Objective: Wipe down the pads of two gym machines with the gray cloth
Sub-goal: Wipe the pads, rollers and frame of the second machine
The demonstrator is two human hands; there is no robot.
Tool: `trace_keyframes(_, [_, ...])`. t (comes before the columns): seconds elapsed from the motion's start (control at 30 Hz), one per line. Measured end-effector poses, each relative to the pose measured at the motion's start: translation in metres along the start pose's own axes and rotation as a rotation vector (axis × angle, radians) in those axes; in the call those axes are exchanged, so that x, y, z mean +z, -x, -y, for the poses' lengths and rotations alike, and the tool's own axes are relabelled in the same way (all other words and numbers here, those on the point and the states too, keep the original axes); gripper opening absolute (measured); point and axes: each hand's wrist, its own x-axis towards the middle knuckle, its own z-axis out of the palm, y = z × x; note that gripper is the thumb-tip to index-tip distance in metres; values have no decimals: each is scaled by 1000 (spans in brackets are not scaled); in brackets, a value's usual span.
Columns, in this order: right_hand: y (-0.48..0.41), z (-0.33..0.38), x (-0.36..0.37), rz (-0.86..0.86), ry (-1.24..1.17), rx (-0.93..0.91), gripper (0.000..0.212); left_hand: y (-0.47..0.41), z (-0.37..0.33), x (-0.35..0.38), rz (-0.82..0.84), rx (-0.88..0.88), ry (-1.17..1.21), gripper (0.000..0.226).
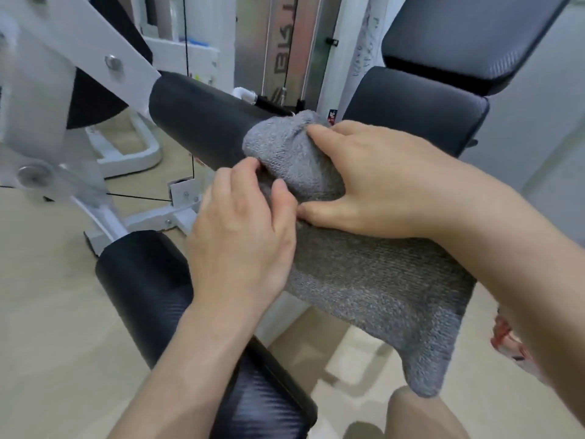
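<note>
- The gray knitted cloth (316,172) is bunched over the near end of the upper black cylindrical roller pad (202,122); its loose tail hangs down on the nearer side of that pad, under the right forearm.
- The right hand (380,182) is spread over the bunched cloth, fingers on top and thumb beneath, pressing it against the end of the upper roller pad.
- The left hand (243,229), just nearer than the pad's end, is closed with its fingertips pinching a fold of the cloth, apparently gathering it.
- Judging by this, the step in hand is wiping the end of the upper roller pad; the rest of that pad shows bare, and whether it has been wiped cannot be told.
- The lower black roller pad (142,286), below the upper one, has no cloth on it.
- The dark padded seat and backrest cushions (421,112), beyond the upper roller pad's end, also lie uncovered.
- No second machine can be made out clearly, so most of the task seems left.
</note>
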Motion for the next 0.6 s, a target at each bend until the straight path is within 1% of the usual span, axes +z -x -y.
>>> trace_keyframes(0.07, [12, 2, -8, 1, -19, 45, 78, -3, 3, -11, -47, 117, -46, 41])
trace_keyframes(0.13, [31, 4, -15, -26, 38, 104, 86, -5, -1, -15, -57, 346, 26, 41])
trace_keyframes(0.17, [41, 6, -18, -35, 83, 138, 88, -7, -4, -13, -16, 493, 86, 42])
trace_keyframes(0.2, [51, 7, -19, -23, 111, 175, 87, -9, -7, -8, 61, 633, 135, 46])
trace_keyframes(0.27, [66, 12, -15, 32, 94, 260, 87, -12, -10, 2, 244, 830, 134, 59])
trace_keyframes(0.33, [70, 16, -5, 35, 124, 329, 93, -18, -3, 5, 337, 932, 44, 75])
trace_keyframes(0.4, [69, 20, 3, 21, 220, 366, 101, -31, 9, 7, 343, 1044, -53, 87])
trace_keyframes(0.47, [64, 25, 11, 9, 276, 411, 99, -48, 19, 10, 308, 1155, -130, 97])
trace_keyframes(0.53, [54, 33, 16, -22, 316, 459, 90, -64, 26, 20, 239, 1220, -130, 95])
trace_keyframes(0.6, [38, 42, 20, -36, 351, 501, 84, -76, 33, 30, 171, 1218, -60, 88])
